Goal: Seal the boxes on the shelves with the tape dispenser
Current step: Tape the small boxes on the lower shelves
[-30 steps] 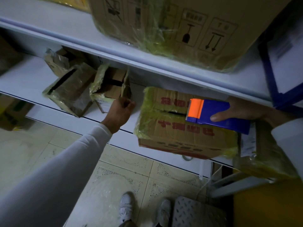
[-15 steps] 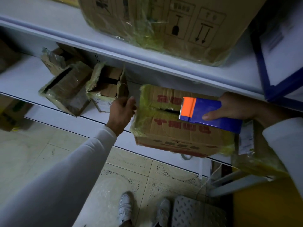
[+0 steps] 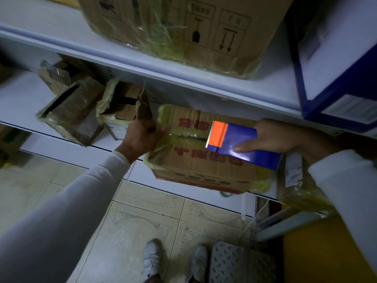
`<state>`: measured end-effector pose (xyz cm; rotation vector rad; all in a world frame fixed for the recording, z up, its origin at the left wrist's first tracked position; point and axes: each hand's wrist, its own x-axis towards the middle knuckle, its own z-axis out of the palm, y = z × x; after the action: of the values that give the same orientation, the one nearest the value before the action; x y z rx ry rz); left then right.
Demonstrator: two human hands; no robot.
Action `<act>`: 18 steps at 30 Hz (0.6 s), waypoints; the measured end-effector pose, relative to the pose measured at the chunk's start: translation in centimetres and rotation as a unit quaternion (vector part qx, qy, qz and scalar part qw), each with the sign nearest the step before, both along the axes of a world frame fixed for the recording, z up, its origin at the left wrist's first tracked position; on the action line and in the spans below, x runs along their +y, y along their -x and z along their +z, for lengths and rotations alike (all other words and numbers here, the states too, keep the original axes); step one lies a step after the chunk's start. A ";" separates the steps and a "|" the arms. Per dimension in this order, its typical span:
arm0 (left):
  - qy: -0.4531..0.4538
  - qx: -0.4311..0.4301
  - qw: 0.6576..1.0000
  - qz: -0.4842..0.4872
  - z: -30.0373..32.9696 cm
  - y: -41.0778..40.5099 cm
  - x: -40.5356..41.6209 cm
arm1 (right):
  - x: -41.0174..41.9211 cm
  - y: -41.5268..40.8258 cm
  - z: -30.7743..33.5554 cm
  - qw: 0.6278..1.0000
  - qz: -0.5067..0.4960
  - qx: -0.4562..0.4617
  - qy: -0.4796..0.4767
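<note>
Left hand: the left hand (image 3: 142,135) has its fingers curled over the left top edge of the red-printed box (image 3: 204,160), gripping the yellowish tape wrap there.
Right hand: the right hand (image 3: 271,137) holds the tape dispenser (image 3: 240,144), thumb lying flat along its blue side and the other fingers wrapped behind it.
Tape dispenser: blue body with an orange front and a toothed cutting edge, resting on top of the red-printed box with the teeth at the dark gap between the 2 top flaps.
Red-printed box: sits on the lower shelf (image 3: 26,103), its front corner jutting past the shelf edge; the flap seam looks partly open, though the dim light makes that hard to judge.
Small boxes: 3 tape-wrapped small boxes (image 3: 75,111) stand left of it on the same shelf, the nearest one just beside the left hand.
Upper shelf: a large carton (image 3: 183,27) with handling symbols, and a blue and white box (image 3: 336,68) to its right.
Floor: beige tiles (image 3: 153,221), with 2 white shoes (image 3: 151,256) at the bottom.
</note>
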<state>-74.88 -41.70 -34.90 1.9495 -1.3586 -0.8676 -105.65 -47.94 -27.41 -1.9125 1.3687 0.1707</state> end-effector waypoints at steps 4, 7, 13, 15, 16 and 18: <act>-0.018 -0.093 0.995 -0.008 0.0 -0.8 0.0 | 0.5 -1.5 -0.6 0.999 0.016 0.041 0.019; 0.071 -0.252 0.964 -0.036 -0.1 1.7 -0.1 | 0.6 -1.8 -0.5 0.998 0.011 0.057 0.036; 0.064 -0.388 0.897 -0.203 -2.2 5.4 -0.5 | 1.0 -1.7 -0.9 0.999 0.005 0.042 0.034; 0.057 -0.402 0.887 -0.220 -2.6 5.0 -0.7 | 0.9 -1.6 -1.3 0.999 0.006 0.028 0.033; 0.057 -0.405 0.883 -0.229 -2.5 4.8 -0.8 | 1.0 -1.6 -1.2 0.999 0.004 0.022 0.029; 0.062 -0.411 0.877 -0.242 -2.3 4.3 -0.9 | 1.2 -1.4 -0.8 1.000 -0.008 0.014 0.024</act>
<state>-79.17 -42.56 -37.19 1.9744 -2.3915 -0.0793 -104.29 -46.75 -28.25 -1.9440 1.4185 0.1591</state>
